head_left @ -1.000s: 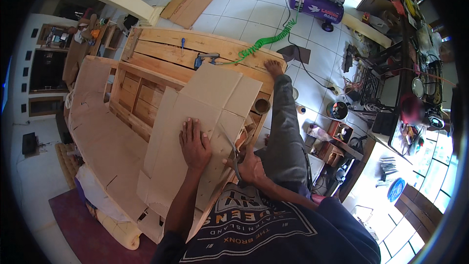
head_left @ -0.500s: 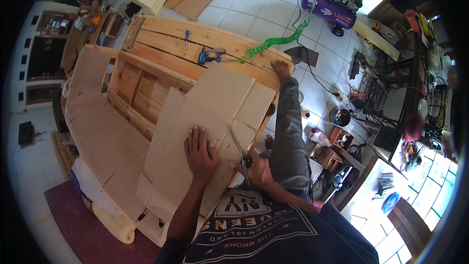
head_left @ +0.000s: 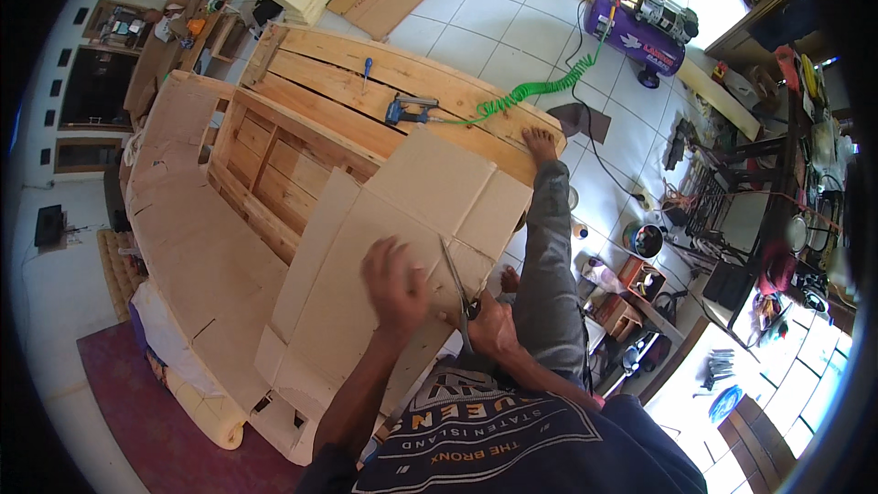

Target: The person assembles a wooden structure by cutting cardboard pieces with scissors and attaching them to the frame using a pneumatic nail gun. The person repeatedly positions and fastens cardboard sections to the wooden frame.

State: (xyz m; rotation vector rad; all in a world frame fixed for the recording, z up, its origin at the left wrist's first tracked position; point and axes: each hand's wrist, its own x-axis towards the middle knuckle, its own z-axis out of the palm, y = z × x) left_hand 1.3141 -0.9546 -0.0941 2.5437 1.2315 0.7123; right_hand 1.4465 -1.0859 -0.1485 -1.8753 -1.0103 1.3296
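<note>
A large sheet of creased brown cardboard (head_left: pixel 338 261) lies over the wooden frame (head_left: pixel 274 142) in front of me. My right hand (head_left: pixel 494 325) grips a pair of scissors (head_left: pixel 454 270) at the cardboard's right side. Their long blades point away from me and lie over the sheet near a crease. My left hand (head_left: pixel 395 285) is above the middle of the cardboard, blurred by motion, with its fingers loosely apart and nothing seen in them.
On the planks beyond lie a blue air nailer (head_left: pixel 409 110) and a blue-handled screwdriver (head_left: pixel 367 71). A green coiled hose (head_left: pixel 540 90) runs from the nailer to a purple compressor (head_left: pixel 636 32). A cluttered workbench (head_left: pixel 759 210) stands at right. My foot (head_left: pixel 540 142) rests on the planks.
My left hand has come up from lying flat on the cardboard and is now in motion. My right hand still holds the scissors at about the same spot. The whole view has shifted slightly.
</note>
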